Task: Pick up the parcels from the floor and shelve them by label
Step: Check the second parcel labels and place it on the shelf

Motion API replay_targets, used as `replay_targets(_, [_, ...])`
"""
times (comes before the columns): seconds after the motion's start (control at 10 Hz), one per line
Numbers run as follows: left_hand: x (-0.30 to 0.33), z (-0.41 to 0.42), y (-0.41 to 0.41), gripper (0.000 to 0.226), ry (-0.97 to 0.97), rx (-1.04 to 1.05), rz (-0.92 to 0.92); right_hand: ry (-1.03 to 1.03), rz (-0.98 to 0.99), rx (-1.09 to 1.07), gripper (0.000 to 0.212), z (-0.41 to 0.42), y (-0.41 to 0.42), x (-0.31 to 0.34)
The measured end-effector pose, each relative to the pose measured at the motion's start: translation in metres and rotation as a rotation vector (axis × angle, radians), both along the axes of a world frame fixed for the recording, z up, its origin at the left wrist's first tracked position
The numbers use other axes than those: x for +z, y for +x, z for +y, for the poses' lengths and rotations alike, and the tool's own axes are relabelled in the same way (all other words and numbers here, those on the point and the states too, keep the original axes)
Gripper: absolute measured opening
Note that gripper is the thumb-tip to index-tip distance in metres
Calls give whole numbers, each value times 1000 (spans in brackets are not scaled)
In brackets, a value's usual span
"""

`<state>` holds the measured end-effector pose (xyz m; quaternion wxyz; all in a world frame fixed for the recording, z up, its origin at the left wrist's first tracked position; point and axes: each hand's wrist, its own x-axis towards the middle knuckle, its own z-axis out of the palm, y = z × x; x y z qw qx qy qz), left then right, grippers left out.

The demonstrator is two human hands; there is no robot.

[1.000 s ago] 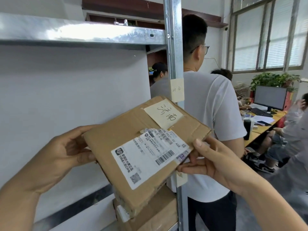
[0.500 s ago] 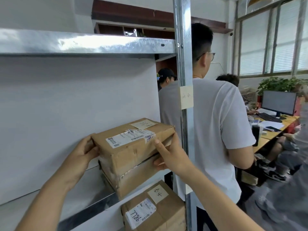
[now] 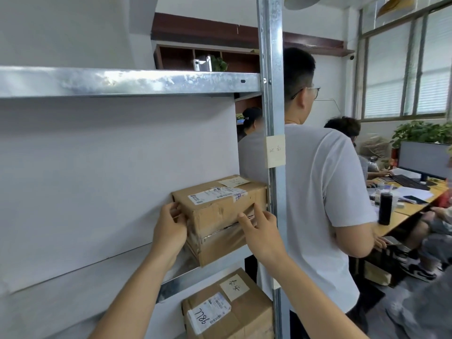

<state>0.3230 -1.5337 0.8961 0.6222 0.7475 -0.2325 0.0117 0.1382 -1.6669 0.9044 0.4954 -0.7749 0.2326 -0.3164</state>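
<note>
Parcels of brown cardboard are what the hands deal with, and the account runs from the left edge of the head view to the right. Farthest left is the white back panel [image 3: 97, 172] of a rack, with a galvanised steel shelf beam [image 3: 122, 81] crossing above it. Below, the left forearm rises to the left hand [image 3: 170, 231], whose fingers are curled against the left end of a brown cardboard parcel [image 3: 220, 216], the fingertips [image 3: 175, 211] touching its side near the top corner. This parcel rests on the middle shelf, pushed to the right so that it stands just beside the steel upright post [image 3: 270, 94]. It carries a white printed shipping label [image 3: 216, 194] on top and a pale handwritten note [image 3: 233, 181] near the back edge. Its front face is dented and creased, with clear tape across it. The right hand [image 3: 261, 231] lies against that front face with fingers loosely spread, not closed around anything. On the shelf below sits a second brown cardboard box [image 3: 232, 311] with a white label marked 7786 and a pale note. A pale sticky note [image 3: 275, 151] with faint handwriting is stuck on the post. Right of the post a person in a white T-shirt [image 3: 325, 192] stands facing away. Farther right a wooden desk [image 3: 413, 204] holds a black bottle [image 3: 385, 207], a keyboard and a dark monitor [image 3: 425, 159].
</note>
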Motion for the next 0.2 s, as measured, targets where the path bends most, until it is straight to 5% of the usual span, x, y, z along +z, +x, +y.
replay_targets(0.2, [3, 0, -37, 41, -60, -57, 132, -14, 34, 77, 66, -1, -24, 1])
